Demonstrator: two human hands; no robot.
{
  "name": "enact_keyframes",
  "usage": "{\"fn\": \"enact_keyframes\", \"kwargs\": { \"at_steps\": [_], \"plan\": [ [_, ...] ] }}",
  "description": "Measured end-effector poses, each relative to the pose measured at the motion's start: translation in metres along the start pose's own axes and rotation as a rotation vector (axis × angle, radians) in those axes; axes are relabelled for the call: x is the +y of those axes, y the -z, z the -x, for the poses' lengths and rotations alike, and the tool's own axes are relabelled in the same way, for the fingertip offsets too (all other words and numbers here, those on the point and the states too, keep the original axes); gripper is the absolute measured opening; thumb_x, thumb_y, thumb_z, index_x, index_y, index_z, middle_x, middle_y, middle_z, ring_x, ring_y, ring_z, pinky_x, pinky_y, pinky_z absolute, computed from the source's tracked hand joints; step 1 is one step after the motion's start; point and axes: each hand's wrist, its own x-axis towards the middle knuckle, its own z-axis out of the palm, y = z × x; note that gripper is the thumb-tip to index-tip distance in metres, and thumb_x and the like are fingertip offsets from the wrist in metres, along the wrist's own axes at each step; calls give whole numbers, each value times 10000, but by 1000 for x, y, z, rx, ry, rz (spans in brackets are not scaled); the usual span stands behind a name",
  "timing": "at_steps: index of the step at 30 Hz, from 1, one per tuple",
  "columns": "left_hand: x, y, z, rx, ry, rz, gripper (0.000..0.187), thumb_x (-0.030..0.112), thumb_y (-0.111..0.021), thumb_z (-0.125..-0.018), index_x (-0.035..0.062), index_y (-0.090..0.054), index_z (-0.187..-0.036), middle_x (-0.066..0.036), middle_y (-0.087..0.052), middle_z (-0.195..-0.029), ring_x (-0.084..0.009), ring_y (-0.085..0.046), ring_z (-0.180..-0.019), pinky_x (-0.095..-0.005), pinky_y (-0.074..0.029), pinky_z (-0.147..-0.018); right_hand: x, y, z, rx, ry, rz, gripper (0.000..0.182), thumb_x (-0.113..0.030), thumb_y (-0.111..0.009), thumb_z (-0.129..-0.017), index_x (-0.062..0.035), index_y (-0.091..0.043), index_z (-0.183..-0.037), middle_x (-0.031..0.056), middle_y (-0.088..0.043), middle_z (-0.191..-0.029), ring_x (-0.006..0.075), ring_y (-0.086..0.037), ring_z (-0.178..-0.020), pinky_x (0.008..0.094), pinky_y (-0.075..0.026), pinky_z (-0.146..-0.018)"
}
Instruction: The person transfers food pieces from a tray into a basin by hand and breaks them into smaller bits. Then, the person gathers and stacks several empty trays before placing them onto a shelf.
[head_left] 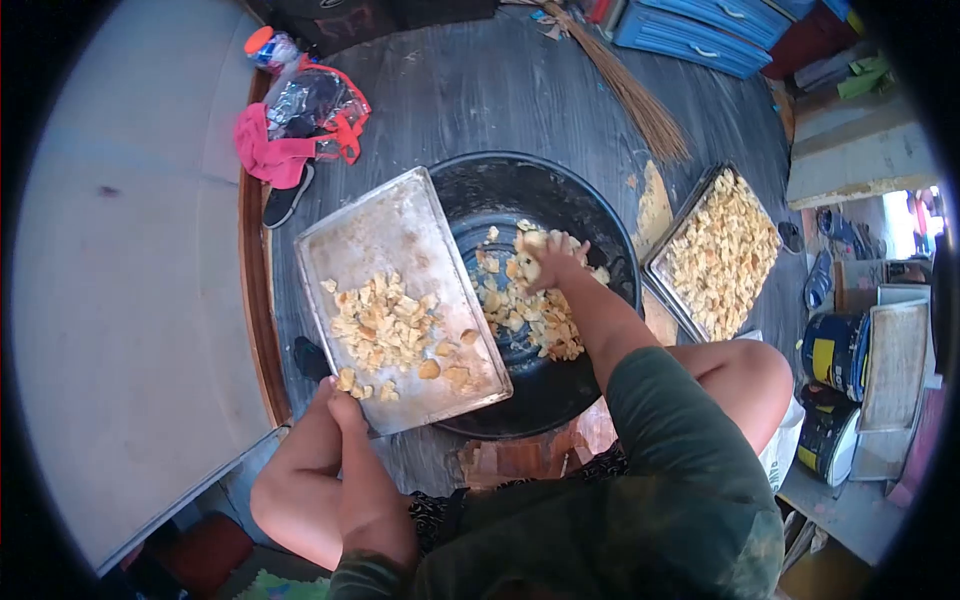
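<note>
A metal baking tray [390,225] rests tilted over the left rim of a large black basin [590,190]. My left hand [345,405] is closed on the tray's near-left corner. A heap of torn bread pieces [385,325] lies on the lower half of the tray. Inside the basin are more bread pieces [545,320], spread over its bottom. My right hand [557,262] reaches down among them with its fingers spread and curved. It touches the pieces, and its palm side is hidden.
Right of the basin, a second tray [655,270] on the floor is filled with bread pieces. A straw broom [630,85] lies beyond it, near blue drawers [700,35]. Plastic bags and a pink cloth [265,150] sit at the upper left. Paint buckets [835,350] stand at the right.
</note>
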Motion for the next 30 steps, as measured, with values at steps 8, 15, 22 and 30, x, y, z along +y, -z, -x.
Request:
{"fn": "enact_keyframes", "kwargs": {
  "at_steps": [8,15,22,30],
  "plan": [
    [-12,-21,8,67,-194,78,521,398,-388,-909,-74,-607,-869,-123,-617,-798,-178,-557,-708,-310,-438,-665,4,-53,59,-220,16,208,1170,-573,-740,-452,-243,-105,-1378,105,-51,-1441,397,-37,-1301,721,-88,-895],
    [-23,-18,-8,150,-250,-209,480,367,-410,-902,-74,-597,-872,-201,-611,-777,-252,-556,-695,-350,-421,-676,-18,-116,75,-25,-59,163,895,-385,-696,-611,-243,-194,-1338,104,-160,-1398,381,-183,-1264,659,-305,-834],
    [5,-26,-21,84,-302,51,401,307,-435,-896,-74,-556,-922,-148,-585,-801,-214,-518,-696,-334,-416,-662,7,-112,62,136,89,-21,585,-164,-677,-606,-202,-445,-1142,83,-429,-1149,322,-462,-1062,449,-443,-795],
    [27,-51,-18,149,-473,-64,534,389,-448,-870,-36,-436,-1194,-217,-487,-1145,-297,-467,-1056,-334,-335,-915,-7,-15,44,604,211,-613,630,-145,-717,-545,-110,-470,-1124,128,-486,-1083,303,-492,-1020,368,-430,-838]
  ]
}}
